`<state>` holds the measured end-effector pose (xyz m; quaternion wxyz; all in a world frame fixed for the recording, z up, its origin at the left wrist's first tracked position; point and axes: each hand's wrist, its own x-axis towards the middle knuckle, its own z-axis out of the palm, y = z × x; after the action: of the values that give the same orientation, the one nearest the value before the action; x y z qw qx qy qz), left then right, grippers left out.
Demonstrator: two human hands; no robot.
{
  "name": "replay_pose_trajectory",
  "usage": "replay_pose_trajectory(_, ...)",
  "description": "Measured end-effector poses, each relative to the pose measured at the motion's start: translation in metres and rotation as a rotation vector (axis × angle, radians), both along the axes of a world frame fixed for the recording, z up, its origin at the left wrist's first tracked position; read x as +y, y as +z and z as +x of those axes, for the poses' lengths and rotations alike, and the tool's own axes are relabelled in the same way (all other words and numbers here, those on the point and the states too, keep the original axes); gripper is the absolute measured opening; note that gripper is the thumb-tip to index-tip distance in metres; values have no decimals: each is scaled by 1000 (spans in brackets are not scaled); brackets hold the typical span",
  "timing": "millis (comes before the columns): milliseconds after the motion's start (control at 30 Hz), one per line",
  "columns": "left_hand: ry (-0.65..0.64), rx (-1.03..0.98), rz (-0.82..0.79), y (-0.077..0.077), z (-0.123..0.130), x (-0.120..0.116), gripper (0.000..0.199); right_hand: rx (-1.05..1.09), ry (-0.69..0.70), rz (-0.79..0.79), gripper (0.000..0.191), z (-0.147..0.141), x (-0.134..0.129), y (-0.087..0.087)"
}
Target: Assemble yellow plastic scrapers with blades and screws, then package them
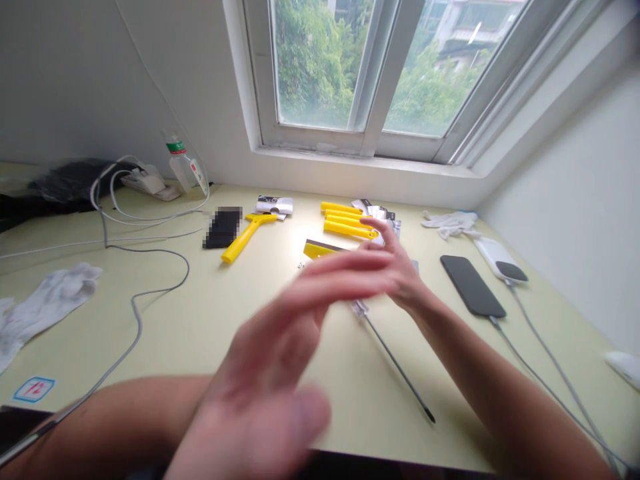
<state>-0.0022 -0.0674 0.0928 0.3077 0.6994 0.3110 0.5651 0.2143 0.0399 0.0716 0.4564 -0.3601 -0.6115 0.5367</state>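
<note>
My left hand (270, 347) is close to the camera and blurred, its fingers stretched to the right and its thumb apart. Beyond it, my right hand (393, 263) reaches over the desk with fingers extended and nothing visible in them. A screwdriver (395, 353) slants below both hands; its clear handle is partly hidden by my left fingers. Just past the fingers is a yellow scraper head (320, 249) with a dark edge, partly covered. Several yellow handles (345, 223) lie side by side near my right index fingertip; whether it touches them I cannot tell.
A yellow T-shaped scraper (247, 237) lies left of centre beside a pixelated dark object (223, 228). Small screws (301, 265), packets (274, 205), a phone (473, 285), a power bank (500, 260), gloves (55, 300), cables (137, 313) and a bottle (184, 167) surround the work area.
</note>
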Motion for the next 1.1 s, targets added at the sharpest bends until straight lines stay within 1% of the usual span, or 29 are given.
replay_pose_trajectory(33,41,-97,-94,0,3,16,41,16,-25,12,75,-3,-1,1)
replay_pose_trajectory(67,112,-186,-137,-4,4,32,39,34,-49,22,77,-6,-3,1)
replay_pose_trajectory(100,168,-195,-198,-10,3,46,40,53,-70,30,77,-11,-3,1)
replay_pose_trajectory(133,175,-172,-299,-18,1,57,41,67,-89,35,76,-17,-3,0)
replay_pose_trajectory(167,89,-139,-437,-27,-2,66,39,74,-102,39,75,-23,-1,-2)
replay_pose_trajectory(200,-56,-119,-579,-36,-6,73,38,78,-103,41,75,-30,2,-4)
replay_pose_trajectory(233,-184,-140,-701,-43,-10,77,41,82,-98,41,74,-37,6,-7)
replay_pose_trajectory(267,-290,-182,-787,-49,-15,79,43,87,-91,37,71,-43,12,-10)
replay_pose_trajectory(300,-351,-248,-838,-53,-19,81,42,85,-85,30,66,-49,19,-14)
replay_pose_trajectory(333,-358,-333,-857,-55,-23,82,40,53,-87,31,58,-54,26,-17)
replay_pose_trajectory(367,-328,-421,-853,-57,-28,84,36,-42,-96,58,51,-57,33,-21)
replay_pose_trajectory(400,-273,-504,-839,-57,-32,87,32,-205,-99,115,49,-59,40,-25)
replay_pose_trajectory(467,-160,-638,-823,-59,-39,95,26,-610,-66,286,45,-61,50,-32)
replay_pose_trajectory(500,-120,-681,-825,-61,-42,100,24,-777,-30,367,37,-61,53,-35)
replay_pose_trajectory(533,-95,-713,-830,-63,-45,104,23,-894,8,431,27,-62,55,-37)
replay_pose_trajectory(567,-84,-734,-836,-66,-47,107,23,-959,41,471,18,-63,55,-40)
replay_pose_trajectory(633,-90,-759,-836,-72,-50,112,25,-1038,77,525,12,-68,54,-44)
replay_pose_trajectory(700,-107,-759,-822,-76,-49,112,26,-1111,85,571,14,-73,52,-48)
replay_pose_trajectory(833,-133,-732,-818,-77,-45,108,25,-1191,79,605,19,-81,52,-55)
replay_pose_trajectory(900,-146,-726,-828,-76,-44,106,24,-1202,75,601,19,-80,53,-56)
replay_pose_trajectory(1033,-191,-735,-868,-75,-41,102,26,-1159,52,573,16,-70,49,-50)
replay_pose_trajectory(1100,-260,-751,-895,-74,-40,99,28,-1113,27,550,18,-61,45,-43)
